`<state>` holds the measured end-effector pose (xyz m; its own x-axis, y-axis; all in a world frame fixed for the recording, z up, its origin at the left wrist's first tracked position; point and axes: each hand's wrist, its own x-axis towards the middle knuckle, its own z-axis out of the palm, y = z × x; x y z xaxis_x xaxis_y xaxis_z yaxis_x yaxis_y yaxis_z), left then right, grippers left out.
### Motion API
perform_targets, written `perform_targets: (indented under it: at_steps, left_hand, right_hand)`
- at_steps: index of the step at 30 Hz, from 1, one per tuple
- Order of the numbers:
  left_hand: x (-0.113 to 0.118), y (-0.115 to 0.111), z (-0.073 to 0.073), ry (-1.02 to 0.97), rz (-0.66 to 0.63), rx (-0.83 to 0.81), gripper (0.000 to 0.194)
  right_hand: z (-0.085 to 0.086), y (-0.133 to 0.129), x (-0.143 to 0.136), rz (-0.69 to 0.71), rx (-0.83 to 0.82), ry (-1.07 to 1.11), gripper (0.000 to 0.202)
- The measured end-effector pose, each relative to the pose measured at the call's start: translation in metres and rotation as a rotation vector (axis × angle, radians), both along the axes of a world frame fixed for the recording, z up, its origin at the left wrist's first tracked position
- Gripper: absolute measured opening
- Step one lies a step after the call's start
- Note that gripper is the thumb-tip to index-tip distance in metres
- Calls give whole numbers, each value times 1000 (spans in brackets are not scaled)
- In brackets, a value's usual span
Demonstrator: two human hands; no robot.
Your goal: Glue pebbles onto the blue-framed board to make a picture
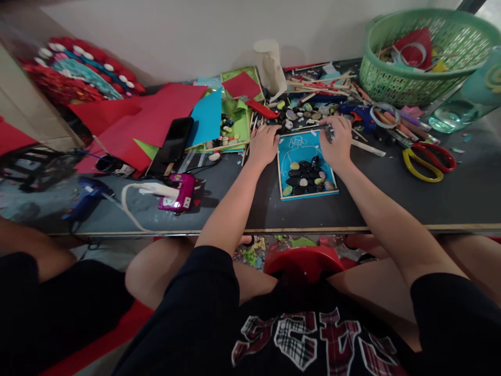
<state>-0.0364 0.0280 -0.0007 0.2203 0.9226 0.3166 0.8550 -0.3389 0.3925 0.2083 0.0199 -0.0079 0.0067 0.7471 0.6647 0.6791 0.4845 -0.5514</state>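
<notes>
A small blue board (311, 147) framed with thin wooden sticks lies on the table in front of me. It bears a white line drawing of a figure at its top. Black pebbles (307, 175) and a few pale yellow, green and pinkish ones cover its lower half. My left hand (265, 145) grips its upper left corner, fingers bent over the top edge. At the upper right corner my right hand (337, 142) has its thumb against the side and its fingers curled around the far edge. The fingertips are partly hidden.
Loose pebbles (291, 115), sticks (321, 83) and a green basket (415, 78) line the back. Scissors (428, 162) and a glass bottle (450, 117) lie right. Left are red paper (156, 112), a phone (176, 138), a purple power adapter (178, 193), a glue gun (86, 198) and another person's arm (33, 248).
</notes>
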Motion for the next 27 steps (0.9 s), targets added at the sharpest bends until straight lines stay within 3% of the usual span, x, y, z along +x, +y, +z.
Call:
perform_targets:
  at_steps: [8, 15, 19, 21, 24, 27]
  left_hand:
    - [7, 5, 3, 67, -3, -35, 43]
    - [10, 20, -7, 2, 23, 13, 32]
    - [8, 13, 0, -66, 17, 69, 32]
    - [8, 3, 10, -88, -59, 59, 35]
    - [10, -16, 28, -97, -275, -71, 39]
    - [13, -28, 40, -124, -427, -210, 29]
  right_hand:
    - [0, 0, -4, 28, 9, -25, 10]
    - [-1, 0, -4, 24, 4, -30, 11]
    - [1, -1, -4, 31, -20, -23, 11]
    - [1, -2, -4, 33, -27, -14, 12]
    - [2, -2, -3, 31, -41, -2, 12]
    - [3, -3, -2, 27, -66, 6, 12]
